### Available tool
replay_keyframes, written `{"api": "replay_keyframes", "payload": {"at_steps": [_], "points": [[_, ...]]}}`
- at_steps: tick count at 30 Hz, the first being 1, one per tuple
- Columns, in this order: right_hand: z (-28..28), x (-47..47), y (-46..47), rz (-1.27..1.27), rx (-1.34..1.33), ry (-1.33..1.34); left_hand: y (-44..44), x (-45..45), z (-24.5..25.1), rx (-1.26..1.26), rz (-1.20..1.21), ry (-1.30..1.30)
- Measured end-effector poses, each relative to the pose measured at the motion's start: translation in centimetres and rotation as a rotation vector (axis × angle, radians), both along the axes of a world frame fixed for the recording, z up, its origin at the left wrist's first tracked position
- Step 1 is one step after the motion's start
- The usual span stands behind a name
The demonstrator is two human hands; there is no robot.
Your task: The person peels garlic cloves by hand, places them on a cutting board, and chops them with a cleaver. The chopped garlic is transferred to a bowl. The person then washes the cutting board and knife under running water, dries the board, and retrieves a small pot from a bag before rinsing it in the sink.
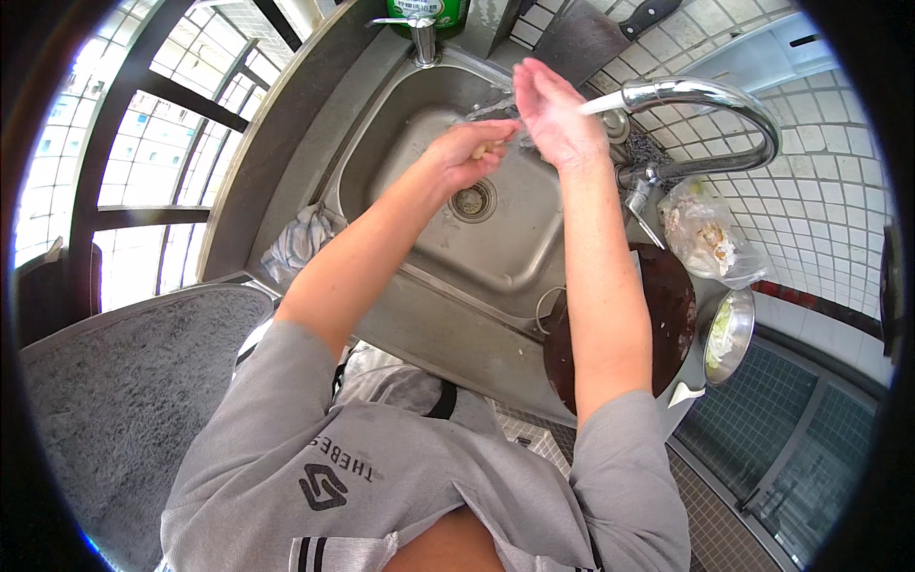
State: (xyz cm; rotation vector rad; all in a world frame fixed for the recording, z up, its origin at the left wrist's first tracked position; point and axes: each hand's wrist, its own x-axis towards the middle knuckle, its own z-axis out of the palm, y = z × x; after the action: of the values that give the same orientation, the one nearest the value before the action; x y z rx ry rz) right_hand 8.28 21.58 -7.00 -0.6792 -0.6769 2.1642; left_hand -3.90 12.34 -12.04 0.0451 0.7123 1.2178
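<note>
Over the stainless steel sink [400, 207], my left hand [465, 157] is curled around small pale pieces [488, 149], too small to name surely. Beside it, my right hand [561, 121] is raised with its palm exposed and fingers extended, holding nothing that I can see. Water from the curved chrome faucet [758, 121] strikes this palm and splashes into the basin. Below my hands lies the round drain [472, 201]. A dark round cutting board [672, 322] rests on the counter, partly hidden under my right forearm.
A striped cloth [304, 239] lies at the sink's left corner. Right of the faucet sit a plastic bag of food [708, 232] and a metal bowl [740, 336] of chopped greens. Behind stand a cleaver [582, 43], a soap dispenser [424, 43] and a green bottle [450, 14].
</note>
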Motion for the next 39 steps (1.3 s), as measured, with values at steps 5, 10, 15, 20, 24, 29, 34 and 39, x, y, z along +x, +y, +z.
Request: {"api": "replay_keyframes", "payload": {"at_steps": [5,10,15,20,24,29,34,39], "points": [[1.0,0.3,-0.9,-0.177,-0.037,0.012,4.3,2.4,-0.4,0.08,-0.06,-0.043],[2.2,0.4,-2.1,-0.272,0.022,-0.151,7.5,5.5,0.1,0.112,0.106,-0.153],[3.0,-0.8,-0.9,-0.322,-0.215,0.154,7.1,5.9,1.4,0.223,0.17,-0.15],[3.9,-1.5,-1.3,-0.283,0.018,-0.088,6.1,6.1,2.8,0.301,0.054,0.026],[4.2,2.3,-3.8,-0.205,0.268,-0.323,6.7,5.8,2.5,0.396,0.046,0.11],[2.4,9.4,-7.7,-0.221,0.34,-0.702,6.3,4.9,2.5,0.29,-0.077,-0.153],[0.2,15.9,-10.5,-0.261,0.372,-0.884,4.6,4.8,3.9,0.324,-0.157,0.205],[-0.4,19.5,-10.5,-0.25,0.659,-1.274,3.7,4.7,3.7,0.125,-0.125,0.323]]}}
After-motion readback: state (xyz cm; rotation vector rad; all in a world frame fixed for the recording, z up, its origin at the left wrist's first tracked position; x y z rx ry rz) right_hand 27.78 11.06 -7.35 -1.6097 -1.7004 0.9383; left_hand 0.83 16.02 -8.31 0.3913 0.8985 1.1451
